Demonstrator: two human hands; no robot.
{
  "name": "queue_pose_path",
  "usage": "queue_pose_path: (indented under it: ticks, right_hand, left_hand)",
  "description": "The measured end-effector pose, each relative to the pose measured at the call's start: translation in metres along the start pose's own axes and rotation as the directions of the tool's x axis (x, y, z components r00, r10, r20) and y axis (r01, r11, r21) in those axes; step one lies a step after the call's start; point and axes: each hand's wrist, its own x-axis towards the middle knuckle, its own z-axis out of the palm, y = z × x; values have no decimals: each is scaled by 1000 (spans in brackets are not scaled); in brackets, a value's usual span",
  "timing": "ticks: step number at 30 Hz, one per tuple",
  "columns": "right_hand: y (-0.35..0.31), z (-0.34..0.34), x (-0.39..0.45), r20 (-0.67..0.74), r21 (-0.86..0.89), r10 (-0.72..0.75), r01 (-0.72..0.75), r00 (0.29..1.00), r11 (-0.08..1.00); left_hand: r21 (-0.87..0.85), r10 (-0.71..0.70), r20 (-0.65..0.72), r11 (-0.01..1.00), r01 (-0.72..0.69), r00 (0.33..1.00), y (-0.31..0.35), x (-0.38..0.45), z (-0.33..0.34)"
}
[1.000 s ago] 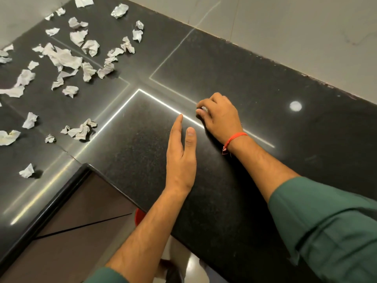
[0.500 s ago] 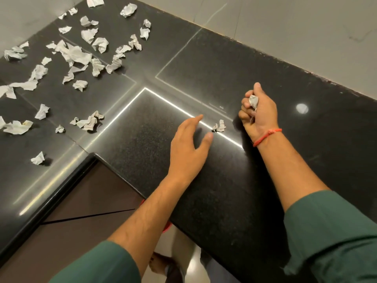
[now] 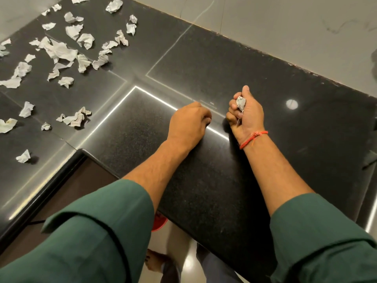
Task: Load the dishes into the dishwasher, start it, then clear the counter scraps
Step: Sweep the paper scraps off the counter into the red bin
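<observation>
My right hand (image 3: pixel 247 115) is a fist turned thumb-up on the black counter (image 3: pixel 204 180), shut on a crumpled white paper scrap (image 3: pixel 241 103) that pokes out between thumb and fingers. Just to its left, my left hand (image 3: pixel 188 124) rests knuckles-up with its fingers curled down onto the counter, over the spot where small scraps lay; those scraps are hidden under the fingers. Several torn white paper scraps (image 3: pixel 59 50) lie scattered over the far-left part of the counter, and a small cluster (image 3: pixel 75 118) sits nearer. No dishwasher or dishes are in view.
The counter is L-shaped, with its inner corner edge (image 3: pixel 81 152) left of my forearms and a brown cabinet front below it. A pale wall (image 3: pixel 285 27) borders the back. Below the front edge I see a red object (image 3: pixel 160 223) and a foot (image 3: pixel 157 260) on the floor.
My right hand lifted off the counter with a scrap and turned upright. My left hand went from flat and open to curled over the small scraps between the hands.
</observation>
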Motion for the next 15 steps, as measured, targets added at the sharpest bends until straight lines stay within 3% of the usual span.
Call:
queue_pose_path:
  ticks: [9,12,15]
  right_hand:
    - [13,6,-23,-95,-1,-12,12,995,1000]
    - [24,9,-36,-101,14,12,-11,995,1000]
    - [36,14,-52,-109,46,53,-48,993,998]
  left_hand:
    - [-52,-46,2,998,46,999,-23,-41,-8]
    - [-244,-123,4,962,121,992,-31,-66,-17]
    - [-550,-352,-22,786,283,936,-41,-89,-26]
